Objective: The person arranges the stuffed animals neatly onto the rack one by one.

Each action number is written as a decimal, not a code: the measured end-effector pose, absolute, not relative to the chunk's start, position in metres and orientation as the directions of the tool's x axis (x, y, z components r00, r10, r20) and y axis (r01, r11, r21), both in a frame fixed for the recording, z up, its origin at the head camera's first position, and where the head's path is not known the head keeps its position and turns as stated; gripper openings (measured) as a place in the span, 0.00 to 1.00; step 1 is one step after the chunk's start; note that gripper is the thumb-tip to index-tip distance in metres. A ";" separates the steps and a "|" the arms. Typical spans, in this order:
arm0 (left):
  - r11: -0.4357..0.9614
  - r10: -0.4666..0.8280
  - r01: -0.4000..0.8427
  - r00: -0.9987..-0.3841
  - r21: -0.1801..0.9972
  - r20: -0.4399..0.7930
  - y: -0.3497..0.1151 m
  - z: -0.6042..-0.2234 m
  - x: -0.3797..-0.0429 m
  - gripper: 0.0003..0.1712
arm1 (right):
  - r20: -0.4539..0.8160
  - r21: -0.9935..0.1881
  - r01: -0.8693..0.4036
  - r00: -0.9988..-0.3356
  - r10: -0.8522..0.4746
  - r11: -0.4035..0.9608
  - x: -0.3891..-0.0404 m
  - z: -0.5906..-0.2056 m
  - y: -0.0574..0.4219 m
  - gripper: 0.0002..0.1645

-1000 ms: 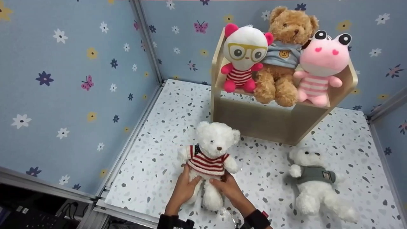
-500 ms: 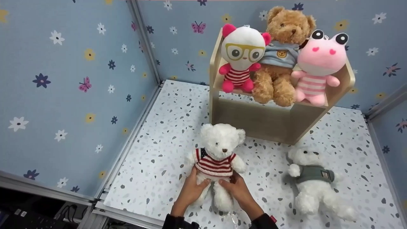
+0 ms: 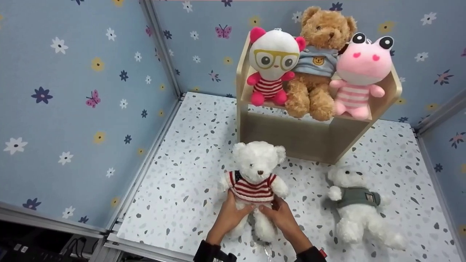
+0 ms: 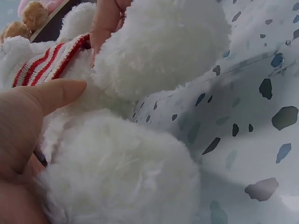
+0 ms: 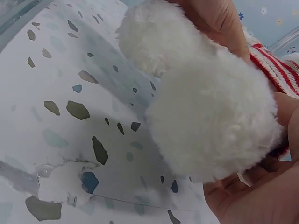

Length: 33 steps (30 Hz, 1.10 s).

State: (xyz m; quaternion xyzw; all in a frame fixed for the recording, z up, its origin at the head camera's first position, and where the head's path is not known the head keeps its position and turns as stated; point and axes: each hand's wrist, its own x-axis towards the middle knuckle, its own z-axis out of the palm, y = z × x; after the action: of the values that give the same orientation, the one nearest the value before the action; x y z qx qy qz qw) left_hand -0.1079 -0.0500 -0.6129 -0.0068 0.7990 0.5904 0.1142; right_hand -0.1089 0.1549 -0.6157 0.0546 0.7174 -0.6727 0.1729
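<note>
Two hands are set on one white bear [image 3: 253, 186]. In the head view, it is held in front of the wooden shelf [image 3: 287, 140], before the shelf's left end, its face turned away from the shelf. Its long axis is run from the head, nearest the shelf, to the feet, farthest from it. The hips are pinched from both sides by the left hand [image 3: 233, 214] and the right hand [image 3: 282, 218], each thumb laid below the hem of the striped sweater [image 3: 255, 193]; neither hand is nearer. On the shelf, a panda plush [image 3: 273, 63], a brown bear [image 3: 313, 67] and a frog plush [image 3: 358, 74] are seated side by side. A second white bear [image 3: 358, 205] is laid on the speckled tabletop [image 3: 171, 189], in front of the shelf's right side, apart from both hands. In the left wrist view, the left thumb is stretched across the fur by the hem, while the other fingers are mostly hidden. In the right wrist view, the right fingers are bent behind the body; whether the feet are rested on the tabletop cannot be told.
</note>
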 end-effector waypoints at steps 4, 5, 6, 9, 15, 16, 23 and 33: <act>0.293 0.146 -0.131 -0.973 0.947 -0.180 -0.044 -0.613 -0.112 0.63 | -0.309 -0.950 0.296 -0.937 -0.163 0.102 -0.109 -0.611 0.162 0.47; 0.294 0.150 -0.132 -0.972 0.947 -0.182 -0.043 -0.612 -0.114 0.62 | -0.306 -0.951 0.292 -0.937 -0.168 0.102 -0.109 -0.610 0.164 0.46; 0.295 0.152 -0.130 -0.972 0.947 -0.181 -0.042 -0.612 -0.115 0.61 | -0.304 -0.952 0.289 -0.937 -0.174 0.103 -0.109 -0.609 0.166 0.46; 0.292 0.143 -0.126 -0.974 0.948 -0.173 -0.038 -0.612 -0.119 0.57 | -0.311 -0.949 0.292 -0.932 -0.184 0.121 -0.111 -0.605 0.171 0.46; 0.244 0.102 -0.129 -0.982 0.961 -0.158 -0.031 -0.612 -0.130 0.51 | -0.310 -0.942 0.277 -0.935 -0.174 0.191 -0.116 -0.590 0.181 0.44; 0.227 0.097 -0.129 -0.983 0.965 -0.154 -0.029 -0.612 -0.132 0.50 | -0.306 -0.942 0.270 -0.935 -0.180 0.200 -0.117 -0.587 0.183 0.42; 0.156 0.088 -0.130 -0.986 0.979 -0.145 -0.024 -0.611 -0.141 0.46 | -0.247 -0.958 0.204 -0.944 -0.219 0.200 -0.120 -0.577 0.193 0.35; 0.161 0.088 -0.135 -0.985 0.978 -0.151 -0.020 -0.607 -0.150 0.47 | -0.217 -0.960 0.171 -0.955 -0.204 0.221 -0.118 -0.568 0.197 0.33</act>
State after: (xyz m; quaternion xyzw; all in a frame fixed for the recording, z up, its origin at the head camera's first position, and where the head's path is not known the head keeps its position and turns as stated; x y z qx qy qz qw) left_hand -0.1495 -0.0199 -0.6073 -0.0154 0.7572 0.6473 0.0863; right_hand -0.1183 0.1966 -0.5684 -0.0107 0.7668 -0.6239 0.1504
